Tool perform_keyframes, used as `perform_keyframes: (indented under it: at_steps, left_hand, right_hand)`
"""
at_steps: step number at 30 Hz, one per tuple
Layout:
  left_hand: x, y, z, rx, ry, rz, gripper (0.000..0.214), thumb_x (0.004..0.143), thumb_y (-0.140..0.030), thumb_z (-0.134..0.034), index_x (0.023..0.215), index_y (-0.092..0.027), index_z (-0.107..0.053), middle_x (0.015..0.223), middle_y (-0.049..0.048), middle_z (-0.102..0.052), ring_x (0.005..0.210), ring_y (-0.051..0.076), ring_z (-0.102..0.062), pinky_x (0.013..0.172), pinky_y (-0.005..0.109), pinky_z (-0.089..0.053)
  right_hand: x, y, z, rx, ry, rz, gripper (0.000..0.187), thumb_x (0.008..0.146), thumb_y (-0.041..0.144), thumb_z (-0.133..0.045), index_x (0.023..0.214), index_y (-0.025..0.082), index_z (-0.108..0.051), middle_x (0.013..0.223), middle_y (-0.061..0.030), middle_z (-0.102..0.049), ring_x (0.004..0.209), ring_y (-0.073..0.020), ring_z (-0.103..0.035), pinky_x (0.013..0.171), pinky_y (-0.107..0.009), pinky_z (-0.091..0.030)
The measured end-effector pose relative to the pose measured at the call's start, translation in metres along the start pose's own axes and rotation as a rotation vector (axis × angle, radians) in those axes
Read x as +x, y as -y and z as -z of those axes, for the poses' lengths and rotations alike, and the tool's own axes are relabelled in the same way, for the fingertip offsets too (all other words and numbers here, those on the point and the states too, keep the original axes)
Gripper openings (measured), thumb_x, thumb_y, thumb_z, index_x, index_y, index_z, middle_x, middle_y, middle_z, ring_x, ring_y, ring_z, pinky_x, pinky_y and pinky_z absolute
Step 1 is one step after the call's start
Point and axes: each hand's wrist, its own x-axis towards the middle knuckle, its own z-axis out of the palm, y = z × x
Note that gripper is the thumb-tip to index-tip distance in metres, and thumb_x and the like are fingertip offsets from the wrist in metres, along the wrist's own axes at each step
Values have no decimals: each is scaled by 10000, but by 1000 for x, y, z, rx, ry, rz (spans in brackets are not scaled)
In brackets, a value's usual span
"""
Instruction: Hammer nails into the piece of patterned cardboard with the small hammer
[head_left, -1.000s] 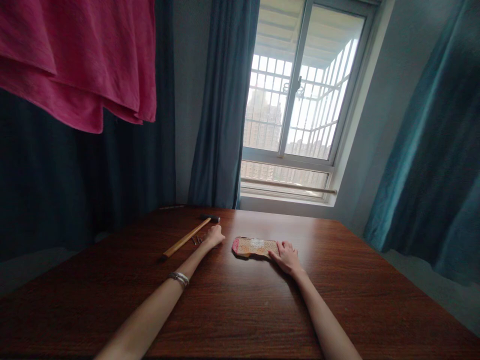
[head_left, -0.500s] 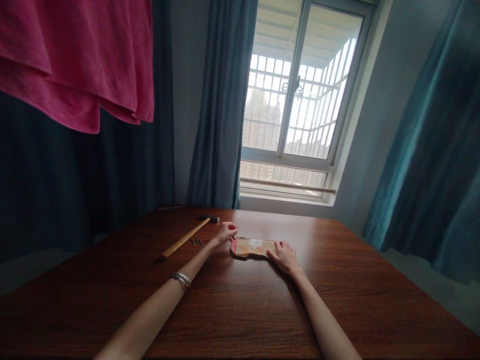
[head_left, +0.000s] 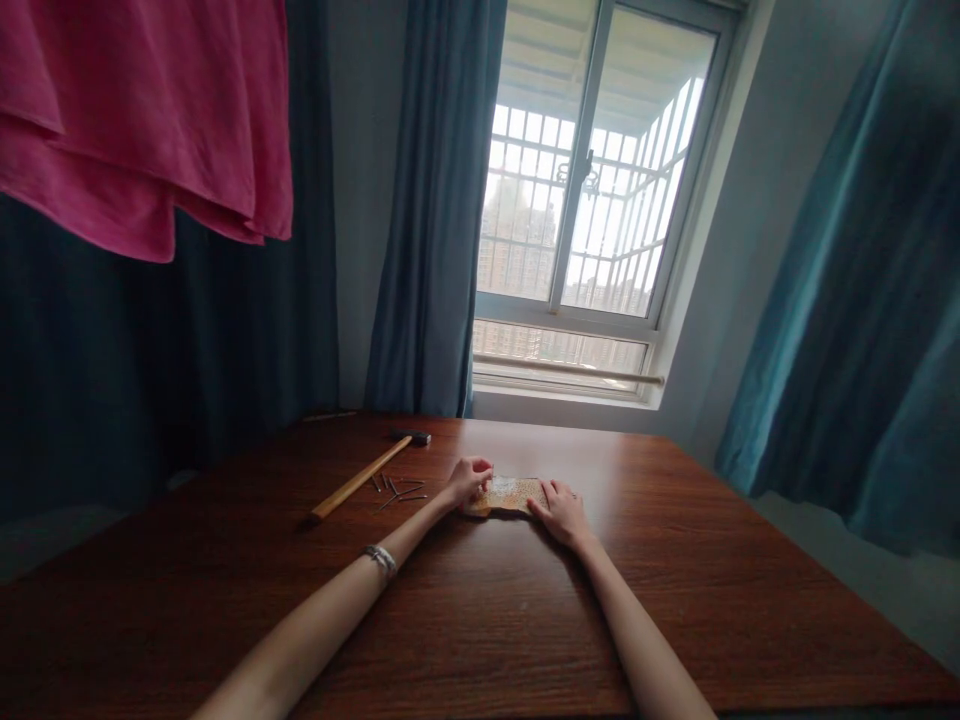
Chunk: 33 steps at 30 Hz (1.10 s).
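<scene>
A small tan patterned board (head_left: 514,494) lies flat on the dark wooden table (head_left: 480,610). My left hand (head_left: 469,480) is at the board's left end with its fingers curled into a pinch; what it pinches is too small to make out. My right hand (head_left: 559,512) rests on the board's right end, fingers stretched flat over it. Left of the board lie several loose nails (head_left: 397,489). Beyond them lies a hammer (head_left: 366,476) with a wooden handle, its black head pointing toward the window.
A window (head_left: 581,200) with a grille sits behind the table between blue curtains (head_left: 427,220). A pink cloth (head_left: 150,110) hangs at the upper left. The table's right edge (head_left: 840,590) drops to the floor.
My left hand has left the nails beside the hammer and moved right to the board's left end, fingers pinched. The right hand has stayed on the board. The camera has swung slightly right.
</scene>
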Motion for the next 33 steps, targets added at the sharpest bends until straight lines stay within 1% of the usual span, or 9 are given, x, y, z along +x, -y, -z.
perform_keyframes:
  at_steps: [4, 9, 12, 16, 20, 26, 30, 33]
  left_hand:
    - [1, 5, 1, 4, 15, 6, 249, 716, -351, -567, 776, -111, -595, 489, -35, -537, 319, 49, -414, 337, 167, -315]
    - [3, 7, 1, 10, 50, -24, 268, 733, -353, -544, 821, -106, -599, 504, -28, -539, 335, 62, -428, 340, 176, -324]
    - [5, 9, -3, 11, 32, -46, 269, 726, -353, -552, 816, -105, -608, 550, -9, -562, 385, 70, -464, 354, 170, -334]
    - [5, 9, -6, 53, 18, -5, 306, 724, -384, -559, 818, -101, -625, 495, -17, -537, 382, 69, -449, 369, 167, -330]
    - [4, 7, -5, 55, 10, -21, 291, 719, -362, -566, 826, -98, -627, 520, -6, -557, 404, 74, -465, 377, 167, -324]
    - [2, 4, -5, 69, 18, -39, 262, 718, -338, -562, 789, -96, -634, 472, -16, -527, 409, 86, -475, 393, 178, -327]
    - [0, 4, -7, 99, 1, -59, 261, 710, -342, -566, 780, -102, -638, 525, -2, -563, 419, 86, -482, 403, 182, -328]
    - [-1, 5, -7, 111, 4, -83, 260, 720, -338, -549, 784, -101, -636, 587, 15, -588, 420, 84, -479, 405, 187, -325]
  right_hand:
    - [0, 1, 1, 5, 0, -3, 551, 806, 587, -321, 1225, 258, -465, 1168, -120, -514, 1095, -265, -430, 900, -424, -259]
    - [-1, 2, 2, 11, 9, -11, 555, 802, 593, -324, 1220, 259, -469, 1176, -118, -510, 1101, -260, -423, 900, -414, -258]
    - [0, 1, 0, 17, -10, 2, 549, 802, 595, -325, 1212, 260, -474, 1163, -116, -517, 1090, -258, -432, 897, -421, -264]
    - [1, -1, -3, 9, -18, 3, 543, 801, 591, -334, 1212, 264, -472, 1160, -114, -519, 1084, -262, -434, 902, -437, -258]
    - [1, 0, -1, 4, -12, 5, 547, 803, 588, -330, 1221, 261, -463, 1172, -117, -512, 1090, -258, -430, 897, -428, -263]
    - [-1, 1, 1, 2, -17, 5, 532, 799, 586, -341, 1195, 260, -485, 1164, -111, -520, 1089, -257, -437, 874, -404, -286]
    - [-2, 3, 5, -8, -19, 1, 517, 803, 572, -345, 1182, 255, -496, 1155, -114, -534, 1085, -260, -446, 884, -435, -280]
    - [2, 11, 12, -15, -79, -26, 475, 810, 518, -379, 1145, 219, -532, 1154, -129, -540, 1078, -264, -456, 911, -450, -267]
